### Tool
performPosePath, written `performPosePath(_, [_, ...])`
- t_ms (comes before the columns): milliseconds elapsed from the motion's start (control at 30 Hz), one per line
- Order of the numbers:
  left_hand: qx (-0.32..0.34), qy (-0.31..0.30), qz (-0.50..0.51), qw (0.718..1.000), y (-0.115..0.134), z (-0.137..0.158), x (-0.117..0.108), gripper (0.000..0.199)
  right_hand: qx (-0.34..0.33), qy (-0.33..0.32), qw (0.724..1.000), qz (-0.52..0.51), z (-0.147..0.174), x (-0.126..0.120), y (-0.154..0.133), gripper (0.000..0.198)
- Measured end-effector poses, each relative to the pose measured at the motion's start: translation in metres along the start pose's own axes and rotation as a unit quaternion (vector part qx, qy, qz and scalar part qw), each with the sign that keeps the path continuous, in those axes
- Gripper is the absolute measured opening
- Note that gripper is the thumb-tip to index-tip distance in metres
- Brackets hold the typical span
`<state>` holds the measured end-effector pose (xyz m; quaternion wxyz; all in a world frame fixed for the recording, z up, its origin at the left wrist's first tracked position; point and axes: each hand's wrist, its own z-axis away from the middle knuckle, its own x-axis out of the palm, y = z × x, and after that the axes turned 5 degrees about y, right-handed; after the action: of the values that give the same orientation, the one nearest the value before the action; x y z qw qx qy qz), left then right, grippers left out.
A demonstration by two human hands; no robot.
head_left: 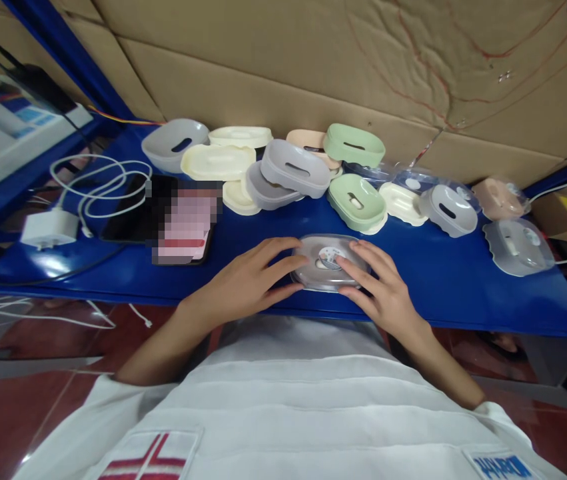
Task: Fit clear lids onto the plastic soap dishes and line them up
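A grey soap dish with a clear plastic cover and a round sticker lies at the front edge of the blue table. My left hand grips its left end, fingers on the far side and thumb on the near side. At the right end, my right hand holds the dish in the same way, one finger reaching across to the sticker. Just behind it sit a green soap dish and a grey soap dish, both uncovered.
Several more dish parts, such as a cream one, line the back by the cardboard wall. Covered dishes, one grey, stand at the right. A phone, a white cable and a charger lie left.
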<state>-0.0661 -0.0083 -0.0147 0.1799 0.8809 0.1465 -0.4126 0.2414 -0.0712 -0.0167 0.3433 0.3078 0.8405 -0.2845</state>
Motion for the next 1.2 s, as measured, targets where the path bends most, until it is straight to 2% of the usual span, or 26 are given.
performPosePath(167, [0.004, -0.003, -0.003, 1.0, -0.0014, 0.0001, 0.0015, 0.032, -0.001, -0.031, 1.0, -0.004, 0.0013, -0.0008, -0.0013, 0.082])
performPosePath(333, [0.015, 0.023, 0.001, 1.0, 0.0013, -0.0023, -0.0004, 0.032, -0.002, 0.007, 1.0, -0.018, 0.0019, -0.0008, 0.0009, 0.085])
performPosePath(567, [0.009, 0.017, 0.002, 1.0, 0.0025, -0.0031, -0.0005, 0.038, 0.008, 0.039, 0.999, -0.016, -0.0006, -0.0015, 0.0018, 0.08])
performPosePath(900, [0.004, 0.023, -0.002, 1.0, -0.0022, -0.0013, 0.0001, 0.032, -0.004, -0.022, 1.0, 0.001, 0.0002, -0.0004, 0.0004, 0.083])
performPosePath(1000, [0.0, 0.02, 0.0, 1.0, -0.0017, -0.0016, -0.0005, 0.032, 0.013, -0.034, 0.999, 0.0, -0.0002, -0.0001, 0.0004, 0.084])
performPosePath(1133, [-0.004, 0.02, -0.001, 1.0, -0.0016, -0.0016, -0.001, 0.031, 0.055, -0.09, 0.994, -0.033, -0.0015, -0.0008, 0.0, 0.084])
performPosePath(1200, [-0.001, 0.025, 0.0, 1.0, -0.0024, -0.001, -0.0009, 0.029, 0.07, -0.098, 0.992, -0.048, -0.0023, -0.0009, -0.0001, 0.081])
